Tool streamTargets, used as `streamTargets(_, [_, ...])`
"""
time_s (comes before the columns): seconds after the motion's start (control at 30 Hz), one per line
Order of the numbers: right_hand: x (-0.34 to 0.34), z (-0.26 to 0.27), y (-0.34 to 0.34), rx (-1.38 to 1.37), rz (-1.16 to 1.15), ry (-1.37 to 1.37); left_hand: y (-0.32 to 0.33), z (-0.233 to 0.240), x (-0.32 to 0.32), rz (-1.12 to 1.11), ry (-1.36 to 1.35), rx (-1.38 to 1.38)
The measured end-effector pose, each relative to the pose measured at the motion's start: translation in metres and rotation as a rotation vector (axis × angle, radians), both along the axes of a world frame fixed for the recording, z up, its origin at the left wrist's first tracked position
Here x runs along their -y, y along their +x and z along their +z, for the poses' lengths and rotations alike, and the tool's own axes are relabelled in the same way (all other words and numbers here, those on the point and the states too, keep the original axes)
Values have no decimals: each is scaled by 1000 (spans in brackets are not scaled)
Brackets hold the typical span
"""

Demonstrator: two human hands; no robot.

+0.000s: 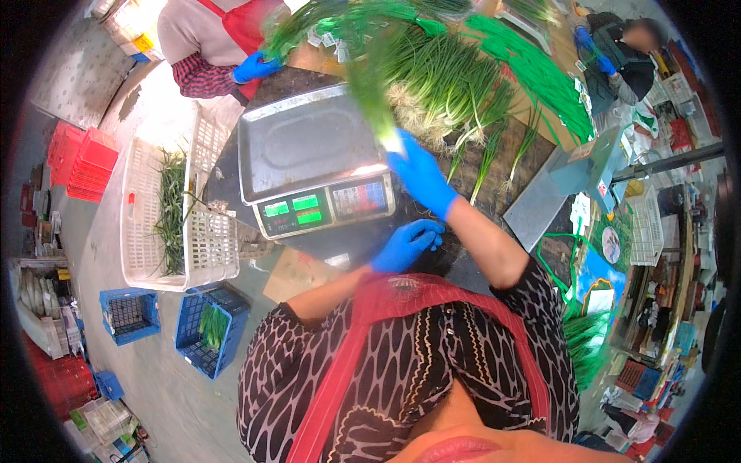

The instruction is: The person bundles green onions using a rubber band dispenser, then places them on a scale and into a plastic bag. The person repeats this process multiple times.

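Note:
My right hand (422, 173), in a blue glove, grips a bunch of green onions (375, 98) by its white ends. The bunch is blurred and points away from me over the right edge of the scale's metal pan (307, 139). My left hand (405, 246), also gloved in blue, is near my chest with curled fingers, and nothing shows in it. Between my hands and the pan is the digital scale's panel (324, 211) with lit green displays. A large pile of green onions with roots (446, 81) lies right of the pan, and a few loose stalks (489, 162) lie nearer.
A co-worker's gloved hand (256, 68) is beyond the scale, and another person (619, 58) works at far right. A white crate (211, 254) of trimmings stands left, with blue crates (217, 335) below. A teal machine (596, 168) stands right, near green tape strips (538, 75).

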State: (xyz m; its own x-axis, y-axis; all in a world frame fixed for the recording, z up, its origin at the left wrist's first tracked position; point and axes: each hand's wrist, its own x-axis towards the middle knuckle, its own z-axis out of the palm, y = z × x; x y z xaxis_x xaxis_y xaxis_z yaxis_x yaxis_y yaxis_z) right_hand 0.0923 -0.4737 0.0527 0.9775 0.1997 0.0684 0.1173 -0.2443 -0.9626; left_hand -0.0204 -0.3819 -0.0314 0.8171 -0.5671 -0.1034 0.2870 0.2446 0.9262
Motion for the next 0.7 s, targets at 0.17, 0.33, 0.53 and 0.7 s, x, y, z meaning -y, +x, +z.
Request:
streamTargets(0.17, [-48, -37, 37, 223, 238, -1050, -1, -8, -21, 83, -73, -124])
streamTargets(0.33, [-14, -42, 17, 516, 47, -909, 0, -15, -31, 132, 27, -118])
streamTargets(0.53, [85, -54, -51, 276, -101, -616, 6, 3, -20, 96, 38, -78])
streamTargets(0.7, [136, -79, -96, -118, -195, -452, 27, 30, -29, 264, 209, 177])
